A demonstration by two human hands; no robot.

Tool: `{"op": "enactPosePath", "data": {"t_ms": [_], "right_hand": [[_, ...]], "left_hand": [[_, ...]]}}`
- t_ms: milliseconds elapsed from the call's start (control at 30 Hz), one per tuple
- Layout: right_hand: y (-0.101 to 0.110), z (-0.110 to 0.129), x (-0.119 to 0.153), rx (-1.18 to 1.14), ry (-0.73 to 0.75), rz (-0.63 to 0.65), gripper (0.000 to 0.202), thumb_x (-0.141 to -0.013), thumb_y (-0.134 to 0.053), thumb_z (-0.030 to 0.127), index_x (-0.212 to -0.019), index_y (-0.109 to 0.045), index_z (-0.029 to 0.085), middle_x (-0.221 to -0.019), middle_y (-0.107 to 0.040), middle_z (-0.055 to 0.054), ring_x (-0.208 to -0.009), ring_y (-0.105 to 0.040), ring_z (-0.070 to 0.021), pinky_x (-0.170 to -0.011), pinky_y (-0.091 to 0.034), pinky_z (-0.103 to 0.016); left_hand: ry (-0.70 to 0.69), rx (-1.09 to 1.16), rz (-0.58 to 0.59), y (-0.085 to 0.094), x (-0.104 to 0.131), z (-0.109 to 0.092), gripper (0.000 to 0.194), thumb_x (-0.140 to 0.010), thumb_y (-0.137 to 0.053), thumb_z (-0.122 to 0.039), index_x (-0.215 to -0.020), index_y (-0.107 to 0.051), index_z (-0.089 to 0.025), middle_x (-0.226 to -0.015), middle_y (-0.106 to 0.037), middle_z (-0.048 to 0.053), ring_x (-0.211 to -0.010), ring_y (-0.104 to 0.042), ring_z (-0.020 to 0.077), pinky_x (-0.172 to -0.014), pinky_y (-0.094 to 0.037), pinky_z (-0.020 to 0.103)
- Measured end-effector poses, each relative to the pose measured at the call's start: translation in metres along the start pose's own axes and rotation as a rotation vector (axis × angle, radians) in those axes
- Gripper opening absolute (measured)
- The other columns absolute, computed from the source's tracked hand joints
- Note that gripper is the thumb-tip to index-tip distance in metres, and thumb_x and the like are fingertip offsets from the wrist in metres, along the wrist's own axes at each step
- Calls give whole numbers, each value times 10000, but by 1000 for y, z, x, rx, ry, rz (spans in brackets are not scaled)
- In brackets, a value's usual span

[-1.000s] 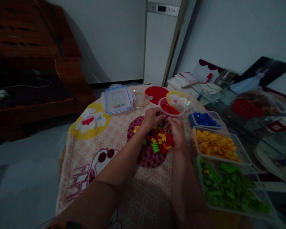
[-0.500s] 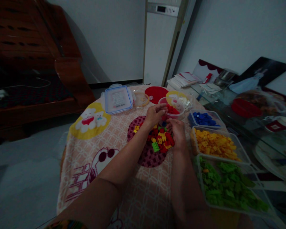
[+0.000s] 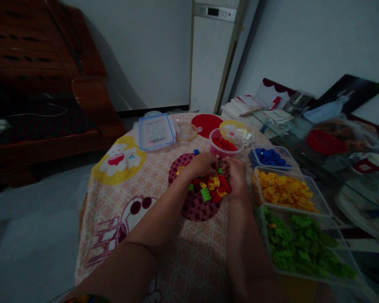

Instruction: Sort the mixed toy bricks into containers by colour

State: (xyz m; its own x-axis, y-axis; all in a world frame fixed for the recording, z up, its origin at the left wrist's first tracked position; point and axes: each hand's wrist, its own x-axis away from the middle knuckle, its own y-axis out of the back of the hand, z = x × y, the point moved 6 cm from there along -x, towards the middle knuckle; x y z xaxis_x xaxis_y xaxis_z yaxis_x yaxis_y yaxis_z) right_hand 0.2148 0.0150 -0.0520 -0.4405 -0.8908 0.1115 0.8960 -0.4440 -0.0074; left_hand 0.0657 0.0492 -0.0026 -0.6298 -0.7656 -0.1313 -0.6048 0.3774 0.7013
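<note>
A mixed pile of toy building bricks, red, yellow and green, lies on the tablecloth's dark round patch. My left hand is over the far side of this pile, its fingers bent inward; whatever they pinch is hidden. Close beside it on the right, my right hand has its fingers curled towards the left one, and I cannot make out what is in them. Between the two hands shows a green brick. Just beyond my left hand sits a blue brick. Behind both hands stands a round tub of red bricks.
Along the right edge are clear boxes of blue bricks, yellow bricks and green bricks. A blue-rimmed lid and a round clear lid lie at the back. A cluttered glass table adjoins on the right.
My left hand has come down from the rim of the red-brick tub to the pile, beside my right hand. The right hand has hardly moved.
</note>
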Motion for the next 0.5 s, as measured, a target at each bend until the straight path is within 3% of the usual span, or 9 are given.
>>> {"op": "enactPosePath", "data": {"t_ms": [133,367,500], "right_hand": [[-2,3,1,-8,-8,16,225,-698,-676,447,-661,-682,226,-447,-558,32,-347,-458,-120,-342,-275,-246],[-2,4,4,-19,-24,24,195,-684,-695,409,-661,-687,215,-448,-566,33,-354,-455,-110,-353,-306,-237],[-3,3,4,-10,-20,39,195,-709,-687,406,-690,-696,212,-455,-574,29,-359,-467,-117,-369,-325,-249]], "left_hand": [[16,24,40,0,0,5,107,-622,-824,-113,-665,-779,-200,-638,-717,-2,-610,-619,152,-655,-456,250],[31,440,-66,13,3,26,104,-646,-799,-211,-730,-763,-161,-644,-718,5,-571,-614,118,-558,-465,206],[59,680,-88,17,2,26,191,-648,-827,-242,-792,-762,-135,-677,-731,22,-587,-631,120,-565,-488,214]]}}
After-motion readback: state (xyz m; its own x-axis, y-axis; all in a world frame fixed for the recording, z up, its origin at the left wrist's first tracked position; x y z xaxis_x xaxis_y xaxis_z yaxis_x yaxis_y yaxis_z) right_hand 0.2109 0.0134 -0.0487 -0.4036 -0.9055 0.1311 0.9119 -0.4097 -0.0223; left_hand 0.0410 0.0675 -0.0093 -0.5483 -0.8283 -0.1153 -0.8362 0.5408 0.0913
